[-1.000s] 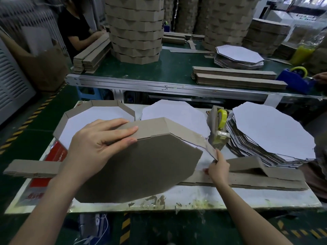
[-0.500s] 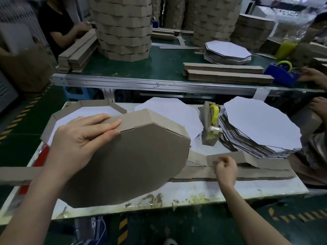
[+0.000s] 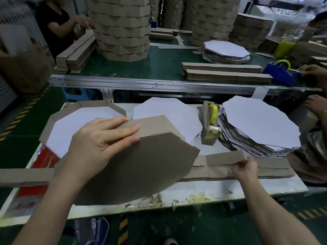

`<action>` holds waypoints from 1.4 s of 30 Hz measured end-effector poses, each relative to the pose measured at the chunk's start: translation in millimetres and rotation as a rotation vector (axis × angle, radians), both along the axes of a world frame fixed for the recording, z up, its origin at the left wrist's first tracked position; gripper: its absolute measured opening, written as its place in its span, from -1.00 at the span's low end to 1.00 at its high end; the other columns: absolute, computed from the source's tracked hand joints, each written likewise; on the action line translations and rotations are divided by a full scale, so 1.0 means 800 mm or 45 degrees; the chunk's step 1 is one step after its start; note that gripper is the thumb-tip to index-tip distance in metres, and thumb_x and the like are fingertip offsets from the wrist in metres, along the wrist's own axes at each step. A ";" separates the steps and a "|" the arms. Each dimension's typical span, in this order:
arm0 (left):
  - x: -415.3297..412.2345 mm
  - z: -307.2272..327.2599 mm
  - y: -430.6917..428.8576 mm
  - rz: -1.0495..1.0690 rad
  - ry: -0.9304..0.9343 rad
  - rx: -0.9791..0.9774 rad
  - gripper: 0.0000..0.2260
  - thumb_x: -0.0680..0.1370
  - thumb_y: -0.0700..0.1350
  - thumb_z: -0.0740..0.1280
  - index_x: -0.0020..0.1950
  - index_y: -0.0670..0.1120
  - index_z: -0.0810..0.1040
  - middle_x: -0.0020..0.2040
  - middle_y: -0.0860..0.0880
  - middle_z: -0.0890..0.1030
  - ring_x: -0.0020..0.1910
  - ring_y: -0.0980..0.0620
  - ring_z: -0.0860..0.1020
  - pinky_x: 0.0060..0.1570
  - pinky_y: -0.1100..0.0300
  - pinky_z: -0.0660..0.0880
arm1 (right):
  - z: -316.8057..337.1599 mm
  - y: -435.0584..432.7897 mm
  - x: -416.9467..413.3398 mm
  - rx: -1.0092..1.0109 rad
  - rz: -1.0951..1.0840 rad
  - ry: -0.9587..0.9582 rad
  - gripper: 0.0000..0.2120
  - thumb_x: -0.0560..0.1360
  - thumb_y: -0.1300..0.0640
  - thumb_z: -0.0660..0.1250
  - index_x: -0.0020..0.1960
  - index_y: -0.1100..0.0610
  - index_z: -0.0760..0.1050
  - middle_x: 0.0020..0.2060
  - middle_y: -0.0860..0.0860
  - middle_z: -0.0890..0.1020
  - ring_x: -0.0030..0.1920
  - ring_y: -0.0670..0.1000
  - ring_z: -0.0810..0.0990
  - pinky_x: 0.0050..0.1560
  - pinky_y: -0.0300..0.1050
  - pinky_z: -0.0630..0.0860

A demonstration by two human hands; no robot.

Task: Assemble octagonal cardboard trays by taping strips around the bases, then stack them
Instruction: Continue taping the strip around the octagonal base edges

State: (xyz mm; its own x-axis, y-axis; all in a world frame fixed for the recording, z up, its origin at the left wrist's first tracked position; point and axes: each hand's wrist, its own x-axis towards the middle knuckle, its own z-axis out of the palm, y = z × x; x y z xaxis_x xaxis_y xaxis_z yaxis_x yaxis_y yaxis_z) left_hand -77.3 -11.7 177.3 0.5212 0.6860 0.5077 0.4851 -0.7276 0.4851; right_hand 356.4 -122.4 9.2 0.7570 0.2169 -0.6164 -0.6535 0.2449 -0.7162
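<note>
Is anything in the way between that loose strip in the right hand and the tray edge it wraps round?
Nothing visible does. The right hand pinches the strip, which runs straight to the tray held by the left hand. The tape dispenser stands farther back, clear of it.

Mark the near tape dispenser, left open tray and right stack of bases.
Tape dispenser [image 3: 213,119]: head view, yellow roll.
Open tray [image 3: 79,117]: head view, white floor.
Stack of bases [image 3: 260,121]: head view, top sheet.

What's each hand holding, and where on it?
Left hand grips the tilted tray at its upper wall; right hand pinches the loose strip near its free end.
</note>
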 end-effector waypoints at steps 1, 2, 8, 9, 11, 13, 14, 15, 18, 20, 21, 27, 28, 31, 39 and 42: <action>0.001 0.000 0.000 -0.005 0.005 0.003 -0.64 0.49 0.25 0.20 0.21 0.17 0.54 0.20 0.10 0.57 0.10 -0.04 0.57 0.03 -0.14 0.53 | 0.000 0.001 0.002 0.030 0.021 0.010 -0.72 0.59 0.31 0.04 0.02 0.07 0.48 -0.10 0.08 0.56 0.05 0.09 0.52 0.19 0.05 0.49; 0.001 0.000 -0.001 -0.011 0.012 0.002 -0.64 0.49 0.24 0.20 0.21 0.17 0.54 0.20 0.07 0.58 0.11 -0.05 0.57 0.03 -0.15 0.53 | 0.002 0.004 0.002 0.040 0.022 0.005 -0.74 0.59 0.31 0.04 -0.07 0.10 0.47 -0.14 0.08 0.54 0.03 0.08 0.52 0.15 0.03 0.51; 0.001 0.002 -0.003 -0.010 0.015 -0.039 -0.67 0.52 0.26 0.28 0.21 0.16 0.53 0.20 0.02 0.60 0.14 -0.08 0.58 0.09 -0.13 0.52 | 0.007 0.029 -0.013 -0.228 -0.095 -0.386 -0.64 0.56 0.34 0.04 0.23 0.06 0.42 0.06 0.06 0.46 -0.03 0.03 0.45 -0.07 -0.16 0.43; 0.001 0.003 -0.003 -0.015 0.017 -0.038 -0.69 0.52 0.24 0.30 0.21 0.17 0.53 0.20 0.02 0.60 0.14 -0.08 0.57 0.09 -0.13 0.52 | 0.008 0.031 -0.016 -0.268 -0.100 -0.546 -0.66 0.57 0.36 0.03 0.24 0.10 0.39 0.12 0.09 0.40 0.06 0.03 0.42 0.06 -0.16 0.41; 0.001 0.002 -0.004 -0.026 0.024 -0.035 -0.70 0.52 0.21 0.29 0.20 0.16 0.53 0.20 0.01 0.60 0.14 -0.09 0.57 0.07 -0.16 0.52 | 0.012 0.031 -0.021 -0.381 -0.108 -0.767 -0.64 0.59 0.38 0.04 0.35 0.34 0.38 0.31 0.19 0.36 0.31 0.08 0.37 0.36 -0.22 0.27; 0.002 0.003 -0.005 -0.042 0.010 -0.030 -0.71 0.54 0.22 0.25 0.21 0.17 0.52 0.20 0.04 0.59 0.13 -0.09 0.57 0.06 -0.15 0.53 | 0.020 0.026 -0.021 -0.417 -0.160 -0.865 -0.52 0.58 0.38 0.03 0.50 0.35 0.24 0.49 0.21 0.23 0.49 0.08 0.24 0.36 -0.42 0.08; 0.002 0.003 -0.005 -0.047 0.000 -0.029 -0.69 0.54 0.24 0.23 0.21 0.18 0.52 0.20 0.07 0.58 0.13 -0.07 0.57 0.06 -0.14 0.53 | 0.024 0.023 -0.018 -0.408 -0.192 -0.893 -0.49 0.58 0.39 0.03 0.53 0.33 0.20 0.52 0.21 0.18 0.52 0.08 0.20 0.30 -0.48 0.05; 0.002 0.003 -0.006 -0.052 -0.005 -0.031 -0.65 0.51 0.27 0.19 0.22 0.18 0.52 0.20 0.09 0.57 0.12 -0.06 0.57 0.06 -0.12 0.53 | 0.026 0.018 -0.016 -0.396 -0.227 -0.900 -0.48 0.58 0.39 0.02 0.54 0.31 0.18 0.54 0.20 0.16 0.53 0.07 0.17 0.28 -0.51 0.04; 0.000 0.002 -0.009 -0.078 0.005 -0.014 -0.55 0.50 0.36 0.10 0.22 0.16 0.53 0.19 0.11 0.56 0.10 -0.05 0.57 0.02 -0.12 0.54 | 0.019 -0.001 -0.008 -0.448 -0.220 -0.900 -0.47 0.59 0.37 -0.01 0.56 0.25 0.16 0.57 0.15 0.11 0.56 0.06 0.13 0.39 -0.41 0.03; -0.001 0.000 -0.012 -0.102 -0.001 -0.014 -0.53 0.51 0.38 0.08 0.22 0.16 0.53 0.19 0.11 0.56 0.10 -0.04 0.57 0.00 -0.13 0.54 | 0.002 -0.014 -0.001 -0.548 -0.076 -0.870 -0.44 0.59 0.36 -0.01 0.59 0.20 0.09 0.58 0.11 0.09 0.56 0.07 0.13 0.48 -0.26 0.04; -0.001 0.000 -0.013 -0.112 -0.004 -0.014 -0.53 0.51 0.38 0.08 0.21 0.16 0.53 0.19 0.12 0.56 0.11 -0.03 0.57 0.00 -0.13 0.54 | -0.007 -0.020 0.005 -0.592 0.025 -0.787 -0.41 0.59 0.35 0.00 0.61 0.15 0.01 0.59 0.10 0.07 0.55 0.09 0.16 0.50 -0.16 0.08; -0.003 0.000 -0.016 -0.110 0.003 0.004 -0.53 0.52 0.35 0.10 0.23 0.13 0.53 0.19 0.11 0.56 0.10 -0.04 0.57 -0.02 -0.14 0.54 | -0.033 -0.038 0.009 -0.833 0.434 -0.491 -0.52 0.63 0.31 0.08 0.53 0.27 0.13 0.45 0.28 0.32 0.40 0.29 0.38 0.34 0.14 0.36; -0.004 0.000 -0.016 -0.112 -0.002 0.008 -0.53 0.52 0.36 0.09 0.23 0.12 0.53 0.19 0.10 0.56 0.10 -0.04 0.57 -0.02 -0.15 0.54 | -0.036 -0.034 0.002 -0.850 0.476 -0.502 -0.51 0.63 0.30 0.07 0.55 0.25 0.11 0.46 0.27 0.31 0.39 0.30 0.38 0.37 0.16 0.34; -0.004 0.000 -0.016 -0.115 -0.003 0.016 -0.53 0.52 0.35 0.10 0.23 0.11 0.54 0.19 0.10 0.56 0.10 -0.06 0.58 -0.01 -0.15 0.54 | -0.040 -0.015 -0.025 -0.927 0.580 -0.430 -0.51 0.66 0.26 0.02 0.58 0.10 0.12 0.47 0.24 0.32 0.35 0.27 0.40 0.44 0.15 0.26; 0.003 0.005 -0.008 -0.125 0.002 0.021 -0.55 0.53 0.34 0.11 0.22 0.11 0.53 0.18 0.08 0.58 0.10 -0.06 0.58 -0.01 -0.16 0.54 | 0.006 0.069 -0.059 -0.602 0.620 -0.597 -0.71 0.64 0.20 0.15 0.29 0.24 0.50 -0.01 0.12 0.51 -0.08 0.07 0.49 0.12 0.04 0.59; 0.005 0.009 -0.005 -0.134 0.041 0.028 -0.49 0.51 0.37 0.10 0.22 0.08 0.54 0.19 0.06 0.57 0.10 -0.07 0.58 0.04 -0.14 0.54 | 0.026 0.102 -0.050 -0.642 0.658 -0.715 -0.69 0.62 0.24 0.14 0.33 0.21 0.47 0.12 0.12 0.52 0.01 0.12 0.50 0.16 0.10 0.58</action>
State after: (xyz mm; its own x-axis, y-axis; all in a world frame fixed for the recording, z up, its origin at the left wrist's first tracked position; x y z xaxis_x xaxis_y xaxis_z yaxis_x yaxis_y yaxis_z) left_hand -73.3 -15.6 184.2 0.6062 0.6156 0.5036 0.4205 -0.7855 0.4540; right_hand 316.5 -40.5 30.2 0.8578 0.4169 -0.3006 -0.1180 -0.4094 -0.9047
